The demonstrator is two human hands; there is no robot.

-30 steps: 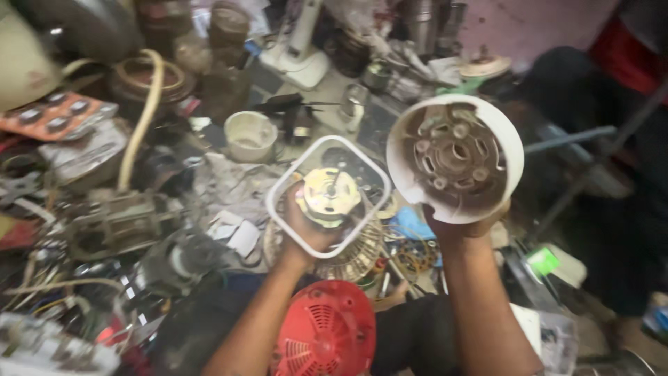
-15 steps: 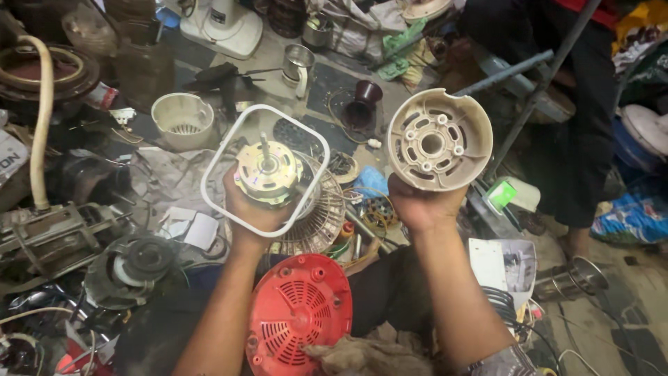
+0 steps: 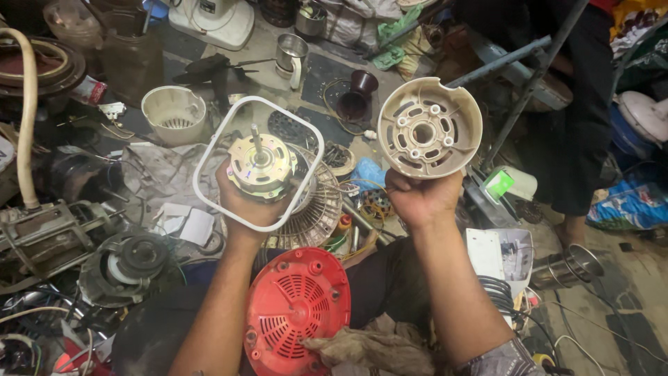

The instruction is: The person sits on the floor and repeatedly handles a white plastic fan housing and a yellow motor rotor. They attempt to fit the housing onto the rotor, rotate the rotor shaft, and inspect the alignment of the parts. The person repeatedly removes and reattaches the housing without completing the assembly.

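My left hand (image 3: 247,202) grips a round metal motor (image 3: 262,166) with a short shaft pointing up, together with a white rounded-square plastic ring (image 3: 209,150) that frames it. My right hand (image 3: 421,198) holds up a beige round plastic housing (image 3: 429,128) by its lower edge, its inner face with a centre hole and screw posts turned toward me. A red vented round cover (image 3: 296,313) lies on my lap below both hands, with a dirty rag (image 3: 362,345) at its lower right.
The floor is crowded with parts: a white perforated cup (image 3: 174,111), a steel mug (image 3: 292,54), a round grille (image 3: 316,209), another motor (image 3: 129,261), a beige hose (image 3: 28,118) and a white appliance base (image 3: 212,19). A person in dark clothes (image 3: 577,104) stands at the right beside a metal frame (image 3: 511,59).
Both hands have lowered a little and moved further apart in the view as the camera tilted. Their grips on the motor and the beige housing are unchanged.
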